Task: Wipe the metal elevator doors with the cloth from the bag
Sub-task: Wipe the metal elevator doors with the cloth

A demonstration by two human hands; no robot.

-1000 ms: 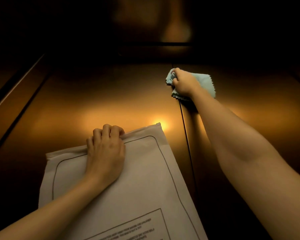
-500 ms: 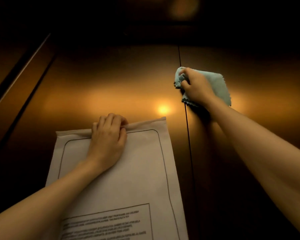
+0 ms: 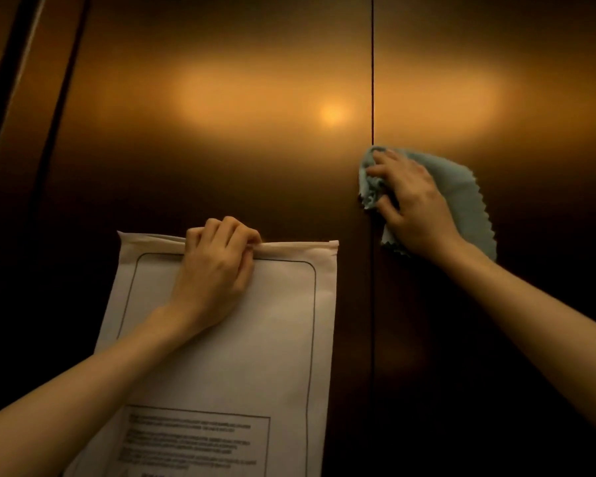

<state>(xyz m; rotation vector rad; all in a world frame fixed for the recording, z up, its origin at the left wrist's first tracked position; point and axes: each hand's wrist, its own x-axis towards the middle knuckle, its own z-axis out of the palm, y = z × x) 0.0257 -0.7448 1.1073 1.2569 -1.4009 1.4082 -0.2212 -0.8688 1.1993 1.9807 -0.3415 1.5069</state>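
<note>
- Cloth [image 3: 461, 191]: pale blue, zigzag-edged; being pressed against the elevator doors [image 3: 221, 132] at 2 o'clock, across the centre seam [image 3: 372, 80].
- Right hand [image 3: 413, 204]: fingers being curled around the bunched cloth.
- Left hand [image 3: 217, 266]: fingers being closed over the top edge of the bag [image 3: 255, 356], at 6 o'clock.
- Progress: cloth is judged already taken out; wiping is being carried out; wiped area cannot be told.
- Writing: boxed print on bag, too blurred to be read.
</note>
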